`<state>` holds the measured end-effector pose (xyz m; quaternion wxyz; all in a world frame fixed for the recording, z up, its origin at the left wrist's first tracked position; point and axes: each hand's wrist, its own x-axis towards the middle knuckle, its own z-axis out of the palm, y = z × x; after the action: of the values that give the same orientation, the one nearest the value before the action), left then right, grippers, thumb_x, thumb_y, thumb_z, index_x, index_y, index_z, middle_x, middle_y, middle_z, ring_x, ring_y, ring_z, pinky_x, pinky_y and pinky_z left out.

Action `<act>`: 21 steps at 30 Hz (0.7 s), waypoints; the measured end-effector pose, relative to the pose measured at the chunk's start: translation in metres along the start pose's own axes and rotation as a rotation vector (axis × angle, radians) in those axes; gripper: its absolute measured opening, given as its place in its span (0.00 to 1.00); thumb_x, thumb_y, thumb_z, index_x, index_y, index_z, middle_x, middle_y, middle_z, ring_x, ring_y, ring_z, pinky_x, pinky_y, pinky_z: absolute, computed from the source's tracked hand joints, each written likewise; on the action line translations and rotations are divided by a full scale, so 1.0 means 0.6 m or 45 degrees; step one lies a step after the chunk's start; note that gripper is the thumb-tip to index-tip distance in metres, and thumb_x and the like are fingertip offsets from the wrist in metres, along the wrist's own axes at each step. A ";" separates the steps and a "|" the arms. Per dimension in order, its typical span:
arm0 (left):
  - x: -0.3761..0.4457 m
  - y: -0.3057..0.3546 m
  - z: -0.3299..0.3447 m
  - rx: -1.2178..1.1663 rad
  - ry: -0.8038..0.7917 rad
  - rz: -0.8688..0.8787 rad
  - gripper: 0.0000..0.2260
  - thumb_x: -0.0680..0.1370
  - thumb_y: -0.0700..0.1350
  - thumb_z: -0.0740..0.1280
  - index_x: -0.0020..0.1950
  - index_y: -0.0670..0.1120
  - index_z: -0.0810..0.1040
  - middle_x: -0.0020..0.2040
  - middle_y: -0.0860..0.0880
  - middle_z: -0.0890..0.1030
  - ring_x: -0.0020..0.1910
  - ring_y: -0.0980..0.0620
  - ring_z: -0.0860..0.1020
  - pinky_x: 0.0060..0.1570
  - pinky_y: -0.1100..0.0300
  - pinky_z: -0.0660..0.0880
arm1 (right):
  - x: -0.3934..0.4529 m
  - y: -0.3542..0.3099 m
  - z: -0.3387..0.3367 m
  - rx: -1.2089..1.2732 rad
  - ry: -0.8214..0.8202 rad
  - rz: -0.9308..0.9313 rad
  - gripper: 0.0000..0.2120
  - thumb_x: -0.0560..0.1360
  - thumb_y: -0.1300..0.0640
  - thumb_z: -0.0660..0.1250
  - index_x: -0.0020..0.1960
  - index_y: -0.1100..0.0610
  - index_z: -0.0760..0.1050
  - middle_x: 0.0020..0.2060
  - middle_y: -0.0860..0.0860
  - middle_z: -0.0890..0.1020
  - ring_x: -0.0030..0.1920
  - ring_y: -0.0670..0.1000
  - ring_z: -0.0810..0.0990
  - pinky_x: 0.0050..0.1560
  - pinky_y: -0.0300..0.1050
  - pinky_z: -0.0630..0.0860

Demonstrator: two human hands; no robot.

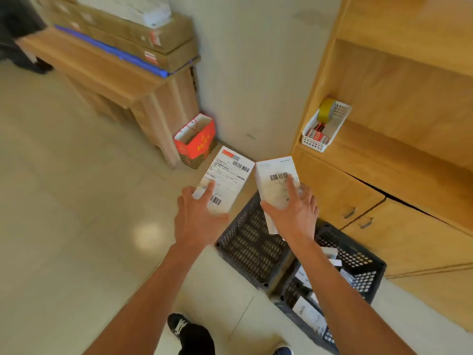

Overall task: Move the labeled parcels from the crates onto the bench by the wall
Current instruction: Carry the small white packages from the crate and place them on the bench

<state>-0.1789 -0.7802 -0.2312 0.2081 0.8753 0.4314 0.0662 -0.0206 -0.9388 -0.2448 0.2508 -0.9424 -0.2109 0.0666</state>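
My left hand point(199, 213) holds a white labeled parcel point(227, 175) with barcodes facing up, its thumb lying across the label. My right hand point(294, 213) holds a second white labeled parcel point(275, 185), thumb on top beside the barcode. Both parcels are in the air above the floor and the dark plastic crates. The nearer crate point(353, 267) holds several more white parcels point(309, 313). The other crate point(250, 242) lies beside it. The wooden bench point(102, 73) stands by the wall at upper left.
Long cardboard boxes point(143, 39) and a white box are stacked at the back of the bench. A red paper bag point(197, 142) sits on the floor by the bench leg. A wooden cabinet point(396, 149) with a white basket point(325, 126) fills the right. A person's legs are at top left.
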 end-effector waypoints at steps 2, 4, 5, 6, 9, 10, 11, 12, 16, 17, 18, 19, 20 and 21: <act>0.030 -0.071 -0.052 -0.047 0.047 -0.084 0.41 0.67 0.62 0.75 0.77 0.63 0.62 0.65 0.50 0.62 0.62 0.48 0.65 0.52 0.50 0.77 | 0.014 -0.095 0.039 0.022 -0.051 -0.057 0.45 0.70 0.31 0.69 0.79 0.44 0.54 0.72 0.56 0.65 0.70 0.62 0.65 0.68 0.63 0.67; 0.062 -0.143 -0.105 -0.073 0.101 -0.137 0.41 0.66 0.63 0.74 0.77 0.63 0.63 0.65 0.51 0.62 0.62 0.48 0.65 0.51 0.51 0.77 | 0.024 -0.193 0.078 0.060 -0.093 -0.100 0.46 0.70 0.32 0.70 0.79 0.45 0.53 0.69 0.56 0.65 0.70 0.61 0.65 0.67 0.63 0.68; 0.077 -0.178 -0.132 -0.080 0.126 -0.156 0.41 0.66 0.63 0.74 0.77 0.64 0.62 0.65 0.52 0.62 0.62 0.49 0.65 0.51 0.51 0.76 | 0.028 -0.241 0.096 0.065 -0.104 -0.123 0.46 0.70 0.32 0.70 0.79 0.45 0.53 0.68 0.56 0.66 0.69 0.61 0.65 0.67 0.64 0.68; 0.091 -0.212 -0.158 -0.086 0.144 -0.177 0.41 0.66 0.64 0.74 0.77 0.64 0.62 0.65 0.52 0.62 0.62 0.49 0.65 0.51 0.52 0.75 | 0.029 -0.289 0.113 0.065 -0.114 -0.138 0.46 0.69 0.32 0.70 0.79 0.44 0.53 0.68 0.56 0.66 0.69 0.61 0.65 0.67 0.64 0.68; 0.129 -0.302 -0.231 -0.078 0.197 -0.222 0.41 0.66 0.64 0.74 0.77 0.64 0.62 0.65 0.51 0.62 0.62 0.48 0.66 0.52 0.52 0.75 | 0.028 -0.412 0.156 0.141 -0.143 -0.158 0.46 0.69 0.32 0.70 0.79 0.43 0.53 0.67 0.54 0.65 0.68 0.59 0.64 0.66 0.63 0.70; 0.140 -0.327 -0.252 -0.077 0.214 -0.239 0.41 0.66 0.65 0.75 0.77 0.64 0.63 0.65 0.51 0.63 0.62 0.48 0.66 0.52 0.51 0.75 | 0.027 -0.447 0.166 0.188 -0.157 -0.163 0.46 0.68 0.33 0.71 0.79 0.43 0.53 0.67 0.54 0.64 0.68 0.59 0.64 0.66 0.63 0.71; 0.151 -0.350 -0.270 -0.082 0.226 -0.254 0.41 0.66 0.65 0.75 0.77 0.64 0.63 0.65 0.51 0.63 0.62 0.47 0.67 0.51 0.51 0.75 | 0.027 -0.478 0.175 0.229 -0.165 -0.169 0.46 0.68 0.33 0.71 0.79 0.44 0.53 0.67 0.54 0.64 0.68 0.58 0.64 0.66 0.62 0.71; 0.162 -0.370 -0.287 -0.089 0.234 -0.265 0.41 0.66 0.65 0.75 0.77 0.64 0.63 0.64 0.51 0.63 0.62 0.47 0.67 0.51 0.51 0.75 | 0.027 -0.506 0.181 0.254 -0.170 -0.178 0.47 0.68 0.33 0.71 0.80 0.44 0.54 0.67 0.54 0.64 0.68 0.58 0.65 0.65 0.61 0.72; 0.215 -0.422 -0.340 -0.121 0.277 -0.282 0.40 0.66 0.65 0.74 0.76 0.63 0.64 0.63 0.51 0.64 0.62 0.47 0.68 0.50 0.52 0.73 | 0.051 -0.605 0.198 0.307 -0.172 -0.229 0.45 0.69 0.33 0.71 0.79 0.45 0.55 0.67 0.53 0.64 0.64 0.58 0.74 0.58 0.55 0.78; 0.230 -0.430 -0.350 -0.130 0.281 -0.289 0.40 0.66 0.64 0.74 0.76 0.63 0.64 0.63 0.51 0.64 0.62 0.47 0.68 0.50 0.52 0.73 | 0.062 -0.625 0.203 0.314 -0.172 -0.234 0.45 0.69 0.33 0.71 0.79 0.45 0.55 0.68 0.53 0.64 0.63 0.58 0.74 0.57 0.55 0.78; 0.245 -0.438 -0.358 -0.140 0.283 -0.295 0.40 0.66 0.64 0.74 0.76 0.63 0.63 0.63 0.51 0.64 0.62 0.48 0.68 0.50 0.52 0.73 | 0.074 -0.644 0.209 0.315 -0.170 -0.244 0.45 0.69 0.33 0.71 0.78 0.45 0.55 0.69 0.52 0.63 0.63 0.58 0.74 0.56 0.56 0.79; 0.263 -0.446 -0.366 -0.147 0.286 -0.299 0.40 0.67 0.64 0.74 0.76 0.64 0.63 0.63 0.51 0.64 0.62 0.48 0.68 0.51 0.52 0.73 | 0.087 -0.663 0.216 0.315 -0.167 -0.255 0.45 0.69 0.33 0.71 0.78 0.45 0.55 0.70 0.52 0.62 0.64 0.58 0.74 0.56 0.56 0.79; 0.281 -0.455 -0.372 -0.150 0.290 -0.299 0.40 0.67 0.65 0.74 0.76 0.64 0.63 0.63 0.51 0.64 0.62 0.48 0.68 0.51 0.52 0.73 | 0.102 -0.681 0.225 0.317 -0.163 -0.260 0.45 0.69 0.33 0.71 0.78 0.44 0.54 0.71 0.52 0.62 0.65 0.57 0.74 0.56 0.57 0.79; 0.302 -0.463 -0.377 -0.151 0.293 -0.296 0.40 0.67 0.65 0.74 0.77 0.64 0.63 0.64 0.51 0.64 0.62 0.48 0.68 0.51 0.51 0.73 | 0.117 -0.698 0.235 0.321 -0.160 -0.259 0.45 0.69 0.33 0.71 0.78 0.44 0.54 0.72 0.52 0.61 0.66 0.57 0.73 0.57 0.57 0.79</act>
<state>-0.3360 -0.4185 -0.1552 0.2148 0.7923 0.5462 0.1667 -0.1425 -0.5170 -0.1583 0.3589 -0.8713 -0.3104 0.1256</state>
